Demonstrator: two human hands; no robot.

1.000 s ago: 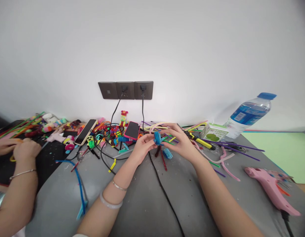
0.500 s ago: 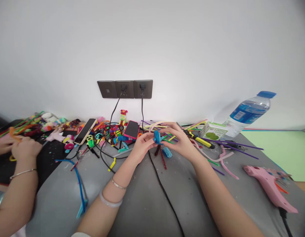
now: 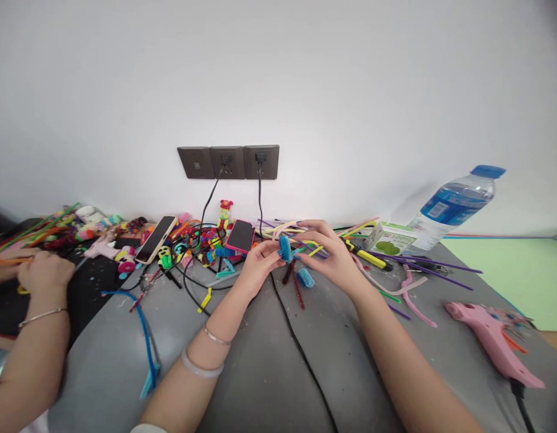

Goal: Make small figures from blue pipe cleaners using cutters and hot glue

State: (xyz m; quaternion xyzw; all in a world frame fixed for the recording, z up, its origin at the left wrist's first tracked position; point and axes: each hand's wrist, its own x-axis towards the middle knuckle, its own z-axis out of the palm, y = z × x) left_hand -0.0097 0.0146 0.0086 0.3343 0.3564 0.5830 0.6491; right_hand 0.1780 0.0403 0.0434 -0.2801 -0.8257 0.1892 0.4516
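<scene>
A small coil of blue pipe cleaner [image 3: 285, 248] is raised just above the grey table, near the middle. My left hand [image 3: 260, 264] pinches its left side between thumb and fingertips. From the right, my right hand [image 3: 330, 255] has its thumb and fingertips at a short blue end sticking out of the coil; its upper fingers are lifted and curved. Below the hands lies a second folded blue piece [image 3: 306, 278], beside a dark red pipe cleaner [image 3: 298, 291].
A pink glue gun [image 3: 492, 343] lies at right, near a water bottle [image 3: 458, 204] and a green-white box [image 3: 390, 239]. A black cable [image 3: 300, 349] crosses the table [image 3: 255, 385]. Phones and fuzzy figures crowd the back left. Another person's hand [image 3: 46, 273] works at far left.
The blue coil has turned between my fingers and shifted slightly left. My right fingertips have drawn back a little from its body. The other person's hands have moved slightly.
</scene>
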